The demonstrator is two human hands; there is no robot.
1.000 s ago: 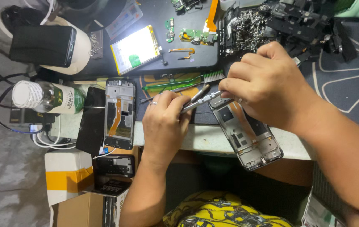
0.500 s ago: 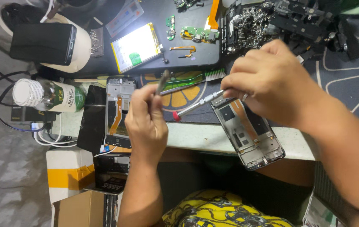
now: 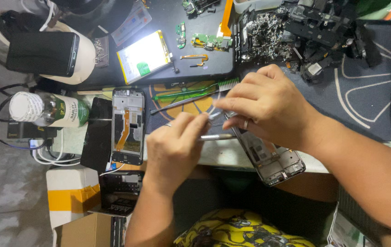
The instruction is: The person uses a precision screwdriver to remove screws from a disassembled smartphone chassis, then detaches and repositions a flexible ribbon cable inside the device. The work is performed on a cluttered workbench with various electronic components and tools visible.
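Left hand [image 3: 175,148] closed around a slim silver metal tool [image 3: 216,136], brought back rightward since half a second ago, when it hovered raised over the opened black phone frame with orange ribbon cable [image 3: 128,126]; now meeting the right hand over the work. Tool shaft lying nearly level, long axis left to right, tip aimed right and hidden under the right fingers. Right hand [image 3: 268,110] curled, ringed finger showing, fingertips pinching down on the top end of a stripped grey phone chassis [image 3: 273,160]; whether anything small is gripped there cannot be told. Chassis slanting from upper left under the right hand to lower right, lower corner overhanging the near edge of the pale bench [image 3: 218,158]; position unchanged from the earlier frame. Just beyond the knuckles, green-handled brush [image 3: 195,91] and metal tweezers [image 3: 181,103] lying on the dark mat. Farther off, white-backed phone battery [image 3: 142,57], green circuit board [image 3: 209,41], heap of loose dark phone parts [image 3: 314,32]. Far left, clear plastic bottle with green label [image 3: 49,110].
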